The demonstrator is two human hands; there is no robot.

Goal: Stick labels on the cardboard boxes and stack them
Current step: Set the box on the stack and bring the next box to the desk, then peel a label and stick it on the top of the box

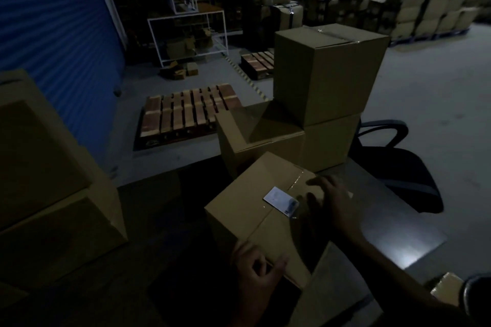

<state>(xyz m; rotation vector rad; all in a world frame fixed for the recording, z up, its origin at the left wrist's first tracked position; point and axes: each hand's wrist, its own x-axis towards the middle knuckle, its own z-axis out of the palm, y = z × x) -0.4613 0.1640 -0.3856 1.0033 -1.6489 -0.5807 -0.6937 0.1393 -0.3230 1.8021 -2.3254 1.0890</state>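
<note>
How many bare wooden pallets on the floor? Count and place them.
2. The near pallet lies by the shutter; the far pallet sits behind it, partly hidden by stacked boxes. More may be hidden.

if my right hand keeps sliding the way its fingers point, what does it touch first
Most likely the white label on the near box: the right hand lies flat on that lid, fingers aimed left at it. Dim light blurs the gap.

We can read no text anywhere. The one label (pixel 281 201) we see lies on top of the near box (pixel 255 220); it is white with a dark patch at its right end, and its print is too small and dim for us to make out. On the stacked boxes (pixel 326 74) behind it and the boxes (pixel 425 2) far back in the warehouse we find no legible marks.
</note>
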